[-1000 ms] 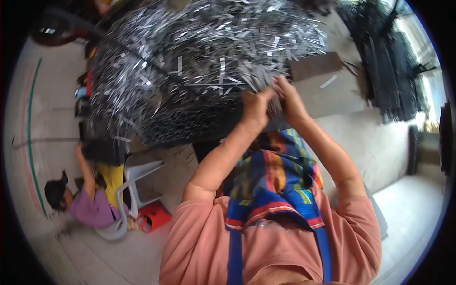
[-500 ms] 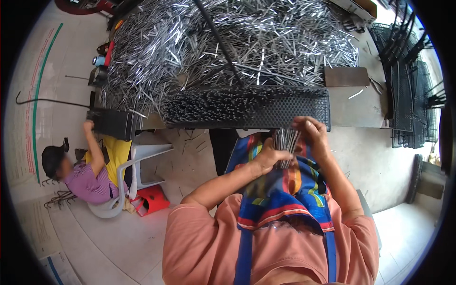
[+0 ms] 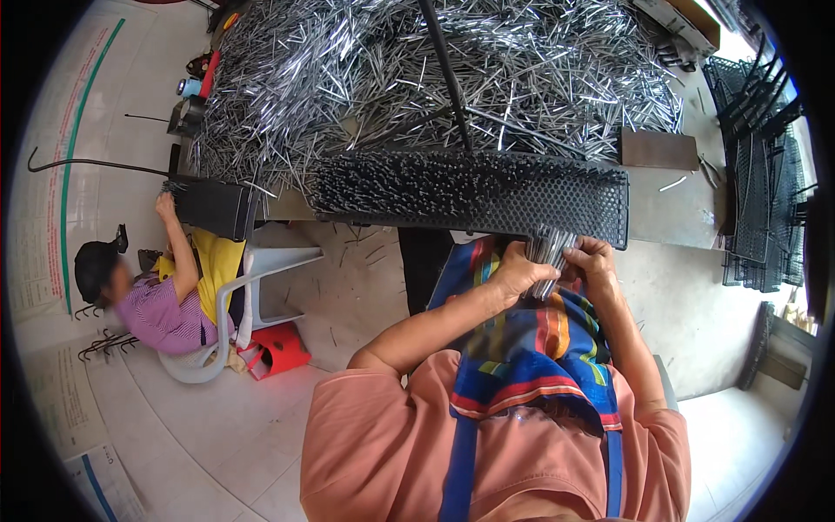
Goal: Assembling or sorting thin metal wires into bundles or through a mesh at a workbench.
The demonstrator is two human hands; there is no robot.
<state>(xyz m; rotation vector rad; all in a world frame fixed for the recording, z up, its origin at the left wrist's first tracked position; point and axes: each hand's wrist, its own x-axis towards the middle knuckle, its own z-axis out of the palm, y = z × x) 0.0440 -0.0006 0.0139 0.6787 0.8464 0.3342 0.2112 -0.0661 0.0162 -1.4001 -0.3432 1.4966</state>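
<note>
Both hands close around a bundle of thin metal rods (image 3: 550,252): the left hand (image 3: 519,271) wraps it from one side, the right hand (image 3: 595,264) pinches it from the other. Just above the grip lies a black perforated tray (image 3: 470,191) studded with rods. Beyond it spreads a heap of loose rods (image 3: 417,78). Below hangs a striped apron (image 3: 531,348). Far left, another person (image 3: 165,296) sits on a white plastic chair (image 3: 252,287).

Perforated tray (image 3: 470,196) before pin heap (image 3: 435,78)
</note>
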